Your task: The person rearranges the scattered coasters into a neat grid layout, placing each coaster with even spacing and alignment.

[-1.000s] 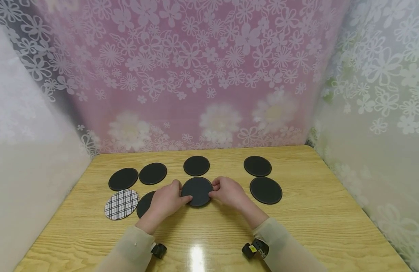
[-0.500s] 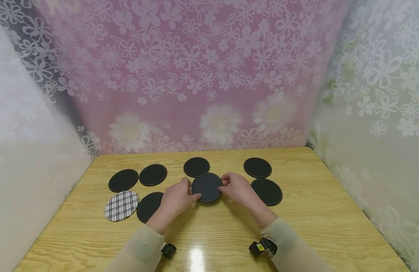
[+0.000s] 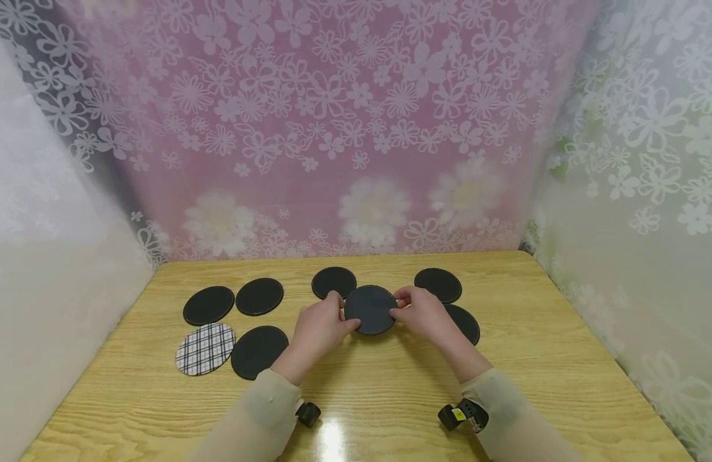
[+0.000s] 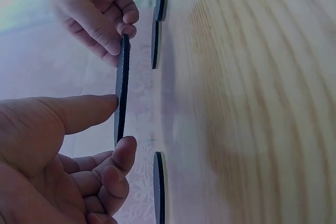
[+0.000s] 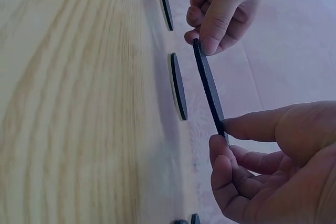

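Observation:
A round black coaster point(image 3: 370, 310) hangs above the table between both hands. My left hand point(image 3: 321, 324) pinches its left edge, thumb on the upper face and fingers beneath. On the opposite edge, my right hand point(image 3: 425, 314) pinches it the same way. Seen edge-on in the left wrist view, the held coaster point(image 4: 122, 87) stands apart from the tabletop, with a stitched rim. Behind it on the table lies another black coaster point(image 3: 334, 281), slightly overlapped in the head view. Two more, a far coaster point(image 3: 438, 284) and a near coaster point(image 3: 465, 324) partly covered by my right hand, lie to the right.
At the left of the wooden table point(image 3: 379, 410) lie black coasters point(image 3: 209, 306), plus one coaster showing a white plaid face point(image 3: 205, 350). Beside that is a black coaster point(image 3: 257, 351), near my left forearm. A pink floral curtain point(image 3: 356, 128) stands behind the table.
Both hands have moved right and toward the back with the coaster between them. The coaster at the left by my forearm has come into full view; the near right one is now more covered.

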`<state>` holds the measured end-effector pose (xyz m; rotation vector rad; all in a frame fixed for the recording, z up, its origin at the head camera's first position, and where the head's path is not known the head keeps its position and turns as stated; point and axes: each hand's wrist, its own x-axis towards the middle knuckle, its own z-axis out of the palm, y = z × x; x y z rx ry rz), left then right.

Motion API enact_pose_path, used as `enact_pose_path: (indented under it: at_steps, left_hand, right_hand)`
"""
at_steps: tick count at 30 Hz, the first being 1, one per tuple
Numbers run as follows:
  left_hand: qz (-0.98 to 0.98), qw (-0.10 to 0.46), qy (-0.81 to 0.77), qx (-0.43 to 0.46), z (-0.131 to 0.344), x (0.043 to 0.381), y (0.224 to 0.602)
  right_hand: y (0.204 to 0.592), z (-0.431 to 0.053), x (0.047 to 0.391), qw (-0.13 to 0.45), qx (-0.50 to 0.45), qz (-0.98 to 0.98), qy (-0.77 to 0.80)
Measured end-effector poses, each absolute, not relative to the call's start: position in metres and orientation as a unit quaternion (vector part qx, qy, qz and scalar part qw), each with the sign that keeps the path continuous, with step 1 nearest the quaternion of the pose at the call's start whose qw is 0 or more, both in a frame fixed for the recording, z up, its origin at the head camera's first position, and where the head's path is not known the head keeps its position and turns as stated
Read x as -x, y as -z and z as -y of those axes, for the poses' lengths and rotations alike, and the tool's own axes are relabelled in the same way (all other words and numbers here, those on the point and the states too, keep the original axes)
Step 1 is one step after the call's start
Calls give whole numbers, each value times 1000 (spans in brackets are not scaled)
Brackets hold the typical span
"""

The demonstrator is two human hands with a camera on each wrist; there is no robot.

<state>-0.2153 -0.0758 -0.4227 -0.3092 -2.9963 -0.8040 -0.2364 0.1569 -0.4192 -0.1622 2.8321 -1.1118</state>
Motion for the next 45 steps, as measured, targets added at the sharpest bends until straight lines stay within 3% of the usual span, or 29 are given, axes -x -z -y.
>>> enact_pose_path:
  at_steps: [23, 29, 39, 45]
  left_hand:
    - [947, -6, 294, 130, 48, 229, 444]
    - [949, -11, 289, 126, 48, 256, 483]
    - [953, -51, 267, 137, 41, 230, 443]
    - [956, -53, 252, 143, 42, 246, 472]
  right_hand:
    - [418, -194, 239, 79, 61, -932, 349]
    - [418, -195, 241, 78, 67, -938, 332]
    - [418, -202, 243, 84, 76, -945, 305]
    - [421, -202, 244, 93, 78, -949, 292]
